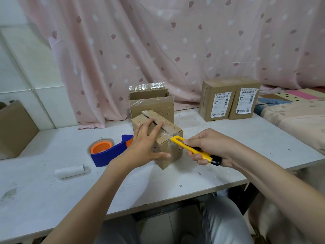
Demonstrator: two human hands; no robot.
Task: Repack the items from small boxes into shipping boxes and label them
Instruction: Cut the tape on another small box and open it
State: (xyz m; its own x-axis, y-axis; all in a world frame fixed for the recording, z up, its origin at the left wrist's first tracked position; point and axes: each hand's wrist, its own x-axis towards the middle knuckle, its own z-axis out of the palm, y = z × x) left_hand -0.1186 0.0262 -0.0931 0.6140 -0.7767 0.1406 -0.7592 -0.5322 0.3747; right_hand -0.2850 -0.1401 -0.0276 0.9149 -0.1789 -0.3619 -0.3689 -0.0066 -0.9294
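Note:
A small brown cardboard box [168, 138] sits mid-table, its top seam taped and partly slit. My left hand [146, 143] lies flat over the box's top and left side, holding it down with the thumb on the front face. My right hand [207, 147] grips a yellow utility knife [193, 149] with a black end; the knife's tip touches the box's near right top edge at the tape. Behind it stands an open brown shipping box [151, 104] with tape-covered flaps.
A blue tape dispenser [109, 153] with an orange roll lies left of the box. A white paper roll [70, 170] rests nearer the front left. Two labelled cardboard boxes [228, 101] stand at the back right. A larger carton [15, 127] sits at the far left edge.

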